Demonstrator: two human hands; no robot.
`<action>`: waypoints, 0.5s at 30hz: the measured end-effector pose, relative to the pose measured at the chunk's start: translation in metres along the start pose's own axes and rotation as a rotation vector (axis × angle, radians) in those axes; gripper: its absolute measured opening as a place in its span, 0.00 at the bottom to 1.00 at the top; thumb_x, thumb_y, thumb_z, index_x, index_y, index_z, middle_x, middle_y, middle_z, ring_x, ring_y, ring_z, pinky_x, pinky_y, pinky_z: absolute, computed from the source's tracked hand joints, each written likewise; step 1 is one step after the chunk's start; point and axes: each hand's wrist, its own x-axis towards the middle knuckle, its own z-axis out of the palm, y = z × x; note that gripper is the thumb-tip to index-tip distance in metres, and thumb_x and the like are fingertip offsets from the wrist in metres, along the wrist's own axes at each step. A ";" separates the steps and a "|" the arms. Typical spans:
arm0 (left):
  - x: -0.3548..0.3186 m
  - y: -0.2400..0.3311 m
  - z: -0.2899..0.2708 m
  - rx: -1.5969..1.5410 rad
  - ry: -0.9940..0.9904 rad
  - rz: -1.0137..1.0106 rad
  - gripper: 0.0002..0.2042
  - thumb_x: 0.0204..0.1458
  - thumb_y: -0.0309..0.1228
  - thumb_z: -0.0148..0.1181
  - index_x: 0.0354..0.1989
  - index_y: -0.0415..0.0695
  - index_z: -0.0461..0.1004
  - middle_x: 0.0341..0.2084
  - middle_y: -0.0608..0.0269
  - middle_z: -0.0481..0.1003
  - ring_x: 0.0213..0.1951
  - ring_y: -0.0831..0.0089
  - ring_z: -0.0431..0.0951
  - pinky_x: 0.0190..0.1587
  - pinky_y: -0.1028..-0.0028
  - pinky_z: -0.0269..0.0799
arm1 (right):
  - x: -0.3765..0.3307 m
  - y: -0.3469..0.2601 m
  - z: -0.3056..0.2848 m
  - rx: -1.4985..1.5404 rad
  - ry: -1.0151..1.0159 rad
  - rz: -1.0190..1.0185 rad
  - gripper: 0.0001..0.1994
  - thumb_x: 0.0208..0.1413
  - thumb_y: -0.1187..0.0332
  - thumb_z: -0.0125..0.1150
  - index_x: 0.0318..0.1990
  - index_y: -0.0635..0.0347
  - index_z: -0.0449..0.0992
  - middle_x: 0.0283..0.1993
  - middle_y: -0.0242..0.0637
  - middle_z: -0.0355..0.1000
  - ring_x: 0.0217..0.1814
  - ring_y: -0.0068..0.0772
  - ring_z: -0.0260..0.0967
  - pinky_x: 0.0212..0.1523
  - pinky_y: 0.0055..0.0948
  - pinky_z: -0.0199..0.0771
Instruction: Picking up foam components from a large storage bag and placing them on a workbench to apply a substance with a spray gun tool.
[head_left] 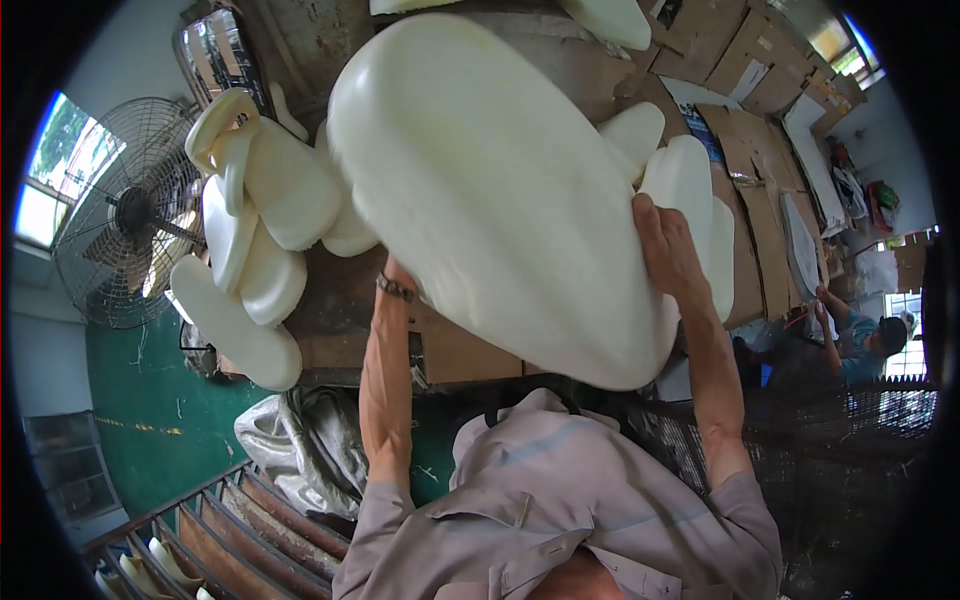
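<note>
A large, smooth, cream-coloured foam cushion [480, 190], long and rounded at its ends, is held up in front of my chest. It lies at a slant, its far end toward the upper left. Gripping its right edge is my right hand [665, 245], thumb on the upper face and the other fingers partly out of sight. My left hand [402, 278] holds the near left edge from below, and the foam hides most of its fingers. A bracelet [394, 288] circles my left wrist. Just beyond my right hand lie smaller foam pieces [682, 180].
Foam pieces [290, 185] are piled at the left of the cardboard-covered table [460, 345]. A caged fan [130, 210] stands far left. Below it, a slatted metal rack [240, 530] and a silvery sheet [300, 450] sit near me. Another person [865, 345] works at far right.
</note>
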 end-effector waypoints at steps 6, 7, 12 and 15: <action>0.023 -0.008 0.014 -0.073 -0.014 -0.088 0.45 0.55 0.63 0.55 0.73 0.44 0.51 0.68 0.59 0.61 0.68 0.65 0.62 0.66 0.60 0.63 | -0.029 0.024 0.034 0.095 0.103 -0.013 0.36 0.65 0.36 0.36 0.51 0.62 0.76 0.35 0.61 0.74 0.41 0.65 0.72 0.43 0.51 0.69; 0.027 -0.010 0.014 -0.083 -0.014 -0.101 0.45 0.54 0.63 0.56 0.73 0.44 0.51 0.68 0.59 0.62 0.68 0.65 0.62 0.66 0.61 0.63 | -0.033 0.018 0.040 0.100 0.127 -0.042 0.36 0.64 0.35 0.38 0.56 0.60 0.73 0.39 0.60 0.75 0.42 0.64 0.73 0.44 0.50 0.70; 0.047 -0.021 0.043 -0.141 -0.076 -0.199 0.46 0.54 0.62 0.57 0.73 0.44 0.51 0.68 0.60 0.62 0.68 0.66 0.62 0.65 0.61 0.64 | -0.042 0.029 0.081 0.091 0.272 -0.052 0.36 0.63 0.35 0.42 0.64 0.56 0.69 0.47 0.55 0.75 0.47 0.59 0.74 0.45 0.48 0.72; 0.068 -0.022 0.072 -0.155 -0.133 -0.246 0.46 0.54 0.62 0.58 0.73 0.44 0.52 0.68 0.60 0.62 0.67 0.66 0.63 0.65 0.62 0.64 | -0.030 0.061 0.129 -0.027 0.260 0.117 0.37 0.62 0.34 0.44 0.65 0.55 0.68 0.46 0.55 0.75 0.48 0.58 0.74 0.46 0.47 0.73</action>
